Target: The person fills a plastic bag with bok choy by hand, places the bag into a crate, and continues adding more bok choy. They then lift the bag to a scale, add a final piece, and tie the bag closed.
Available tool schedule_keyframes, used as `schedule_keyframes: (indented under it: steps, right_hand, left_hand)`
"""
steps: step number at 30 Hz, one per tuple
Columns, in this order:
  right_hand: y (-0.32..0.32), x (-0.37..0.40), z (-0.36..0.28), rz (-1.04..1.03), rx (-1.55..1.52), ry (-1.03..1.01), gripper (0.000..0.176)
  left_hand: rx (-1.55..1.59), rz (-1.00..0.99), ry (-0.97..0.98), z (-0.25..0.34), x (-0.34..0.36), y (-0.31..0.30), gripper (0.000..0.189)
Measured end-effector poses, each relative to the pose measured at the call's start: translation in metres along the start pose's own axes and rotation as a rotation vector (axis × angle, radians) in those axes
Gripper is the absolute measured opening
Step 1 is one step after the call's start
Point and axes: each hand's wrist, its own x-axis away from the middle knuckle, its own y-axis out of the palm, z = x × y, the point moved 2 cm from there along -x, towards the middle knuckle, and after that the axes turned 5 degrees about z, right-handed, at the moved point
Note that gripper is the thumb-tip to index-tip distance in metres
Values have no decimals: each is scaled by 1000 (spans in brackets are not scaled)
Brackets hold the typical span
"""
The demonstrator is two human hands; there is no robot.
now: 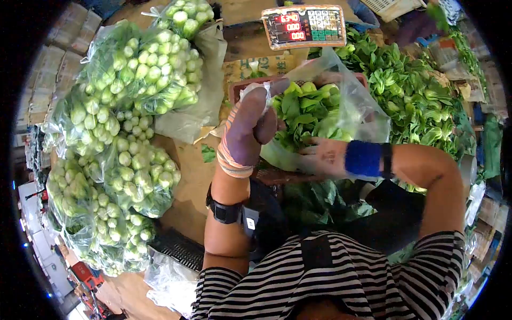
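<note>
My left hand (252, 125), in a purple and striped glove, is closed at the left side of a clear plastic bag (368, 104), with its fingers curled at the bag's rim. Inside the bag lies leafy bok choy (298, 112), with green leaves and pale stems. My right hand (325, 157), bare with a blue wristband, reaches in from the right, its fingers stretched and apart against the near side of the bag and greens. Under the bag is a reddish-brown crate (272, 176), mostly covered.
Filled bags of bok choy (154, 69) are heaped on the left. A digital scale display (304, 26) stands beyond the crate. Loose bok choy (405, 85) is piled on the right. A black crate (181, 248) and plastic bags (170, 285) lie near my left elbow.
</note>
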Motion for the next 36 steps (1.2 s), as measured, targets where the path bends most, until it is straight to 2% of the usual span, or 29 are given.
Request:
schedule_keyframes:
  steps: [1,3,4,5,7,8,10,11,12,14,15,16,17,18,19,20,21,22,23,24,25,26,27,28,30,33,34,35,36]
  right_hand:
    - [-1,21,0,24,35,42,36]
    - [87,96,30,56,-35,236,37]
    - [47,125,33,129,76,536,45]
    - [19,146,34,-68,106,725,49]
    - [-39,191,31,-594,239,1017,56]
    - [-68,166,15,-596,241,1025,56]
    - [-95,147,-5,-401,237,1060,54]
    - [-78,150,-3,-65,112,1079,59]
    - [-61,154,-3,256,-20,1022,64]
    - [-98,129,-23,433,725,1237,71]
    - [-98,137,-15,337,738,1360,76]
    - [-99,145,-7,224,750,1475,81]
    - [-72,185,21,285,153,1669,74]
    - [-35,207,36,613,-102,1567,65]
    - [-33,205,38,910,-369,1413,55]
    - [-35,211,37,915,-366,1416,55]
    - [-33,220,35,1274,-1022,1274,51]
    - [-54,206,26,1570,-1691,988,47]
    - [-71,199,24,1615,-1463,1046,40]
    - [-84,193,23,1616,-1465,1046,40]
    - [-96,189,23,1642,-1556,994,39]
    - [-110,186,21,1662,-1645,943,38]
    - [-126,180,15,1703,-1604,1024,39]
    - [-135,184,11,1707,-1605,1014,39]
    - [-146,191,8,1542,-1600,976,41]
    - [-157,202,14,1507,-1533,927,43]
    - [-159,205,16,1509,-1496,912,43]
    - [-158,209,21,1464,-1495,879,46]
    - [-152,212,26,1482,-1502,895,46]
  left_hand:
    - [9,-9,-2,-1,0,0,68]
    - [82,68,68,1,-2,-2,65]
    - [87,52,71,0,-2,-5,65]
    - [147,74,26,-2,-3,-11,64]
    - [319,81,-59,0,0,-14,62]
    - [321,73,-58,4,0,-17,62]
    - [281,-4,-204,9,1,-19,63]
    - [230,74,-190,9,4,-19,62]
    - [225,68,-183,10,4,-16,62]
    - [263,150,-142,12,5,-12,58]
    - [253,152,-144,11,5,-10,58]
    - [260,243,-139,10,4,-9,59]
    - [271,330,-132,9,3,-8,59]
    - [267,323,-131,10,4,-6,59]
    - [226,289,-136,12,7,-4,60]
    - [187,258,-140,13,9,-2,60]
    - [96,234,-95,14,9,1,62]
    - [93,234,-97,16,10,3,62]
    - [138,211,-57,19,11,5,64]
    - [184,188,-17,22,14,8,65]
    - [255,273,-38,28,16,17,70]
    - [219,297,-11,32,20,19,83]
    - [221,278,8,36,25,16,85]
    - [230,334,14,42,30,20,87]
    - [233,389,24,52,38,26,89]
    - [335,305,137,61,42,22,92]
    - [318,185,143,62,40,20,93]
    - [273,379,150,58,39,26,93]
    - [226,453,141,50,40,23,93]
